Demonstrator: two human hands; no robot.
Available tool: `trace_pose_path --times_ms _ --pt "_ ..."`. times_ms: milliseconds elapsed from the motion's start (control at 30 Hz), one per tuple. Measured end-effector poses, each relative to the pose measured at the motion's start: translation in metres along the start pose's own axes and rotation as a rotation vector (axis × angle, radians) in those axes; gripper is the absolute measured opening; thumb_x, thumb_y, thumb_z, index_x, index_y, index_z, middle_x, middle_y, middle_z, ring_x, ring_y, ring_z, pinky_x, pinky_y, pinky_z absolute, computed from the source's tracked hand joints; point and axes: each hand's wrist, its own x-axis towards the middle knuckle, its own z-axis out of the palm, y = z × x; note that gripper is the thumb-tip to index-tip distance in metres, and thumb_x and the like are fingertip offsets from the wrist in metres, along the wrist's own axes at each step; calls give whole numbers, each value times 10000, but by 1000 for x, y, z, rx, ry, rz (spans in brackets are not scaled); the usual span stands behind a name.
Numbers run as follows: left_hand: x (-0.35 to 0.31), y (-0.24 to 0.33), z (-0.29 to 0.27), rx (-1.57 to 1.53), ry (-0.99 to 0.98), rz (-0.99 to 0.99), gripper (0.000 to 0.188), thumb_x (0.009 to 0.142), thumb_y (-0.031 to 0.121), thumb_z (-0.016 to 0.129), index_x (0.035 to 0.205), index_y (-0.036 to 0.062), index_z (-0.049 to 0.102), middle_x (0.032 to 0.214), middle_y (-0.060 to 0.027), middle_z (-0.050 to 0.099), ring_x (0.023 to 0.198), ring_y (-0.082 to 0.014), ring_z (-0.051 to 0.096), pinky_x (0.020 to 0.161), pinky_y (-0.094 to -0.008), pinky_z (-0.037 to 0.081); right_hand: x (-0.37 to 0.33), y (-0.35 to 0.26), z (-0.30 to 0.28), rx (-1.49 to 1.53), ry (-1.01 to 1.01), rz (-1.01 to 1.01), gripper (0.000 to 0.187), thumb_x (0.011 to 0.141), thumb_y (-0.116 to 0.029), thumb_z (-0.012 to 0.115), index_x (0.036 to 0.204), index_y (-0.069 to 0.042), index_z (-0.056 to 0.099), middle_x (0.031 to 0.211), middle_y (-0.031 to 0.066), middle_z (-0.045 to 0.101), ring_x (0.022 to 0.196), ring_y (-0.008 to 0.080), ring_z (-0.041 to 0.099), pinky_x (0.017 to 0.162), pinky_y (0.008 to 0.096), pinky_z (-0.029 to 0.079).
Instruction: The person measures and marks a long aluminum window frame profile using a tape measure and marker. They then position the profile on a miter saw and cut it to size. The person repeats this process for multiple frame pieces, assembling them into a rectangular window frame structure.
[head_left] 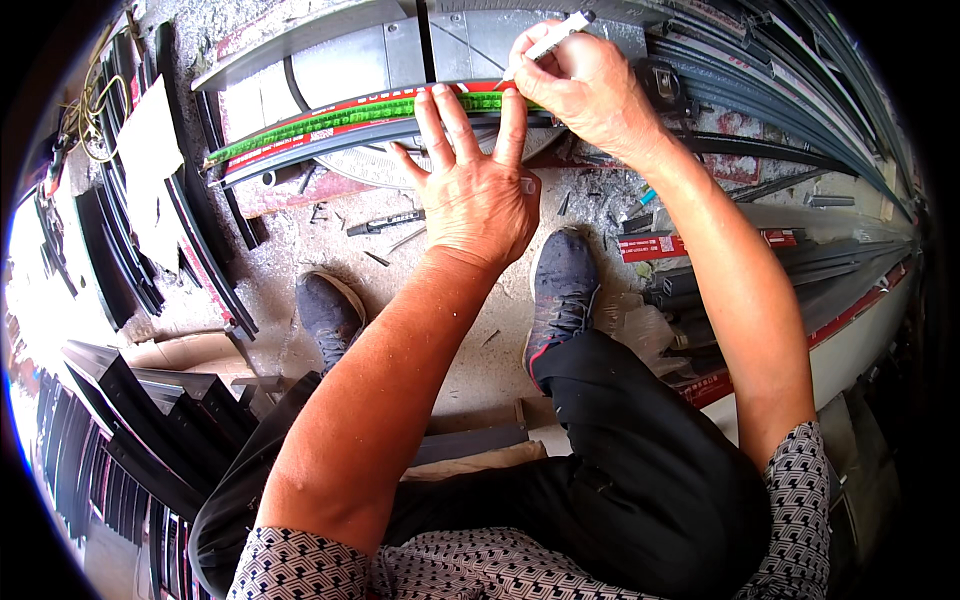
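Note:
My left hand (475, 190) lies with fingers spread and pressed on a long grey profile (370, 131) with red printed film. Along the profile runs a green strip with marks (330, 121), which looks like a tape measure blade. My right hand (590, 85) pinches a white marker pen (556, 36), its lower end by the profile just right of my left fingertips. Beneath the profile is a silver metal saw table (360, 55) with a dark slot and a rounded front plate. A dark rounded case (660, 82) sits beside my right wrist, partly hidden by it.
Long grey profiles (770, 95) are stacked at the right, with red-labelled ones (700, 245) nearer. Dark profiles (105, 260) lie at the left, and more (140, 430) at lower left. Offcuts and shavings (385, 222) litter the floor around my shoes (565, 290).

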Motion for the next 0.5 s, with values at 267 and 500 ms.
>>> trace_pose_path --times_ms 267,500 --pt "0 1 0 12 -4 -2 933 855 300 657 1691 291 241 1656 -375 190 1564 -571 150 1090 -849 237 0 0 0 6 4 -4 108 1055 -153 686 1068 -47 673 898 -30 660 807 28 597 681 225 493" --pt "0 0 1 5 -1 -5 930 857 299 657 1690 294 242 1663 -380 181 1573 -572 136 1093 -849 233 2 1 0 10 34 1 237 1006 -277 724 1040 -42 729 894 64 766 844 142 741 805 329 585"
